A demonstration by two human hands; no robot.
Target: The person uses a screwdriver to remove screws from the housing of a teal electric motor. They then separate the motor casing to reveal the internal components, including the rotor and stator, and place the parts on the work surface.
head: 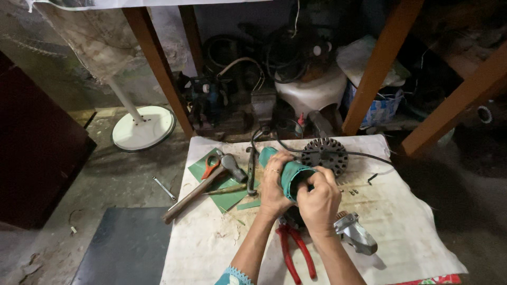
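A: Where is the teal plastic motor housing (289, 171) now?

B: Just above the middle of the white cloth-covered surface (401, 221), lifted off it. The left hand (274, 187) wraps the housing from the nine o'clock side, its grip pressed around the body. The right hand (318, 203) closes over the near end from five o'clock, fingers curled tight on it.

A: What lies around it?

B: At one o'clock, the dark round slotted metal stator (324, 154), with a black cable (364, 157) running off toward three. At nine o'clock, a wooden-handled hammer (203, 186) on green card sheets (224, 192). Right under the wrists, red-handled pliers (294, 248), and at four o'clock a grey metal gear head (356, 235). A few small screws (353, 191) sit loose near three o'clock.

A: What could go wrong?

B: I'd judge that if the near end gives suddenly, the right hand could jerk down onto the gear head or pliers. The screws are unprotected; a sweep of a forearm or a tug on the cloth could send them to the floor (121, 179). The cable might also snag the stator and drag it.
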